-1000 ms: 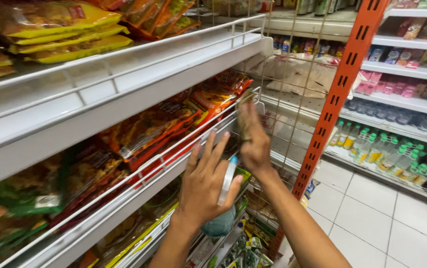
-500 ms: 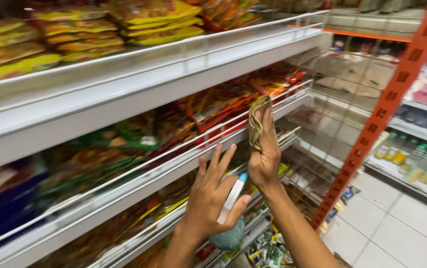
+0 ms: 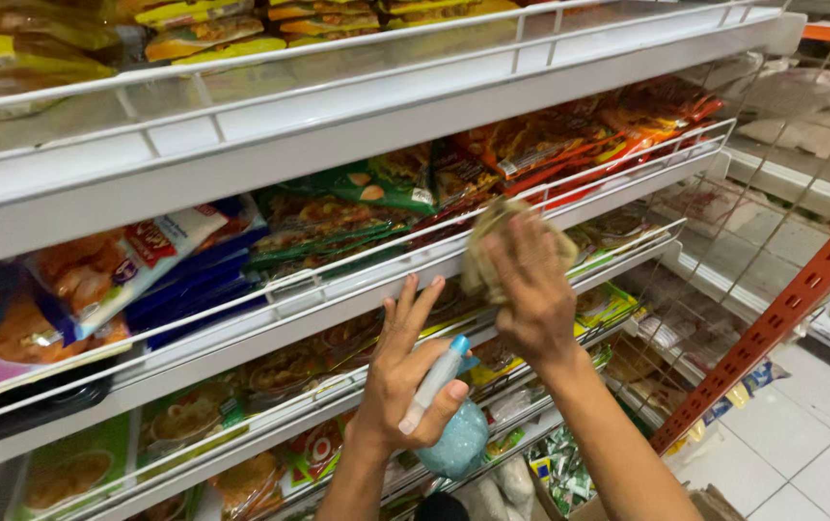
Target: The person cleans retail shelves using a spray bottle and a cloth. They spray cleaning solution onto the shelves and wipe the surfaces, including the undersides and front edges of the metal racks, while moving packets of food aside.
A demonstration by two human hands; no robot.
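Against the front edge of the middle shelf, the right hand is pressing a crumpled, yellowish cloth onto the white wire rail, its grip bunched tight around the rag so that only the upper folds are showing above the fingers. The left hand is hovering just below, fingers spread wide while the thumb and palm are pinching the neck of a small spray bottle with a white nozzle, blue collar and pale blue body hanging downward. The bottle is pointing away from the shelf, not at it.

As a judgement, the wiping is sitting roughly at mid-span: the cloth is touching the rail about two-thirds of the way along, with a stretch running right toward the red upright and a long stretch running left past the blue and green snack packets. Nothing visible is telling which side is already clean, since no wet sheen or dust line is showing clearly. The lower shelves and the top shelf are lying well apart from the cloth.
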